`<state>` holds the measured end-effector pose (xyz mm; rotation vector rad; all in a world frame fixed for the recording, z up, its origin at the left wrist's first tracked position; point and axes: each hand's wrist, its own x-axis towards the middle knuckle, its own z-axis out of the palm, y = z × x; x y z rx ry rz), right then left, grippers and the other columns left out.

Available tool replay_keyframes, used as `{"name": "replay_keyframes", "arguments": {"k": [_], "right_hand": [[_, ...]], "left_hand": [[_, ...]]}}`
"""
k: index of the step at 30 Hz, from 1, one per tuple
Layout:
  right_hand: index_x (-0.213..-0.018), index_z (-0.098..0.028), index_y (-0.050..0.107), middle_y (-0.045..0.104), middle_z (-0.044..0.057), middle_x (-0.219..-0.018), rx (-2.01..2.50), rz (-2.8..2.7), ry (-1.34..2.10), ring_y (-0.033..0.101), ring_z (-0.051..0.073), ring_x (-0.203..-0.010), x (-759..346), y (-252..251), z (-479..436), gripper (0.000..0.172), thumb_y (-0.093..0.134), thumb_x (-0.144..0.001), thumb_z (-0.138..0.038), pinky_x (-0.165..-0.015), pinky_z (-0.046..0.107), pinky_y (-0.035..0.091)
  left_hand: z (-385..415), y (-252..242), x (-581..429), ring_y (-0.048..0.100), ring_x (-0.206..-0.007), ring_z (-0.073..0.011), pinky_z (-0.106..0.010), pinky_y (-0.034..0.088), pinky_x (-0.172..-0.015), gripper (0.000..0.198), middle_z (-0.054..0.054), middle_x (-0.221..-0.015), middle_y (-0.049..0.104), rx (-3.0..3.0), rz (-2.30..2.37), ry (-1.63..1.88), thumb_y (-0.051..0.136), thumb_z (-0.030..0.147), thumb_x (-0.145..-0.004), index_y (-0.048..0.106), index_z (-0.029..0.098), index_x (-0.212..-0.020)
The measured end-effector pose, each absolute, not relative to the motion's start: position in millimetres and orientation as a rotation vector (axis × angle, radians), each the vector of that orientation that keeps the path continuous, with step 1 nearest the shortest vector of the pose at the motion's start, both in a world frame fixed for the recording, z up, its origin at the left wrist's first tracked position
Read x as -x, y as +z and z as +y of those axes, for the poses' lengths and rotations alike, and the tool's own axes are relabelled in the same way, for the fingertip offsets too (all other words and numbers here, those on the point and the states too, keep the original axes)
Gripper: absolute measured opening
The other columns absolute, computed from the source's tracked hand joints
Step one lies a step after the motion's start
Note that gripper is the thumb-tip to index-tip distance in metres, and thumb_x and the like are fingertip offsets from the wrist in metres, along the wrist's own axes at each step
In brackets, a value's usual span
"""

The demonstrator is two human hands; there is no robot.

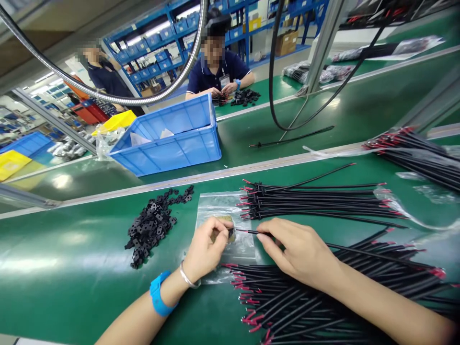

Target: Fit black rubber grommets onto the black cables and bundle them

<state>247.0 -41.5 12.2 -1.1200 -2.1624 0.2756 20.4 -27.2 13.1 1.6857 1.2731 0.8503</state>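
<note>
Between thumb and fingers, my left hand (207, 247) pinches a small black clip (230, 233) above a clear plastic bag (208, 203). Facing it, my right hand (293, 247) grips a black cable (253, 232) near its stripped tip, which points at the clip; whether the two touch I cannot tell. A small yellowish-brown piece (224, 221) lies on the bag, partly hidden by my left fingers. Loose black clips (153, 223) are heaped to the left. Cables with black pieces near their ends (319, 201) lie in a row behind my right hand. More red-ended cables (287, 297) spread beneath my right forearm.
A blue bin (172, 151) stands beyond the table's metal rail (143, 185). Another cable bundle (420, 153) rests at the far right. A metal hose (140, 100) and a black cable loop (275, 96) hang ahead. A co-worker (215, 72) sits across, hands at small parts.
</note>
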Motion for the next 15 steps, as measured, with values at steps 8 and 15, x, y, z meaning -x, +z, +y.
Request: {"name": "replay_keyframes", "arguments": {"k": [8,15], "right_hand": [[-0.087,-0.017,0.062,0.066,0.004,-0.074,0.986,-2.147,0.115,0.061,0.014,-0.066,-241.3,11.9,-46.3,0.017,0.046,-0.094,-0.017,-0.063,0.026,0.046],[-0.087,-0.017,0.062,0.065,0.004,-0.073,0.993,-2.146,0.125,0.06,0.014,-0.065,-243.4,13.0,-49.8,0.015,0.048,-0.093,-0.015,-0.061,0.027,0.045]], "left_hand": [[-38.3,19.0,-33.2,0.068,-0.075,-0.0149,-0.025,0.052,-0.067,0.027,-0.008,-0.093,0.072,-0.786,1.007,0.977,0.073,0.034,-0.077,0.053,0.016,-0.071],[-38.1,14.0,-26.5,0.07,-0.081,-0.0154,-0.026,0.055,-0.074,0.027,-0.006,-0.094,0.073,-0.828,0.915,0.97,0.082,0.025,-0.069,0.06,0.016,-0.082]]}}
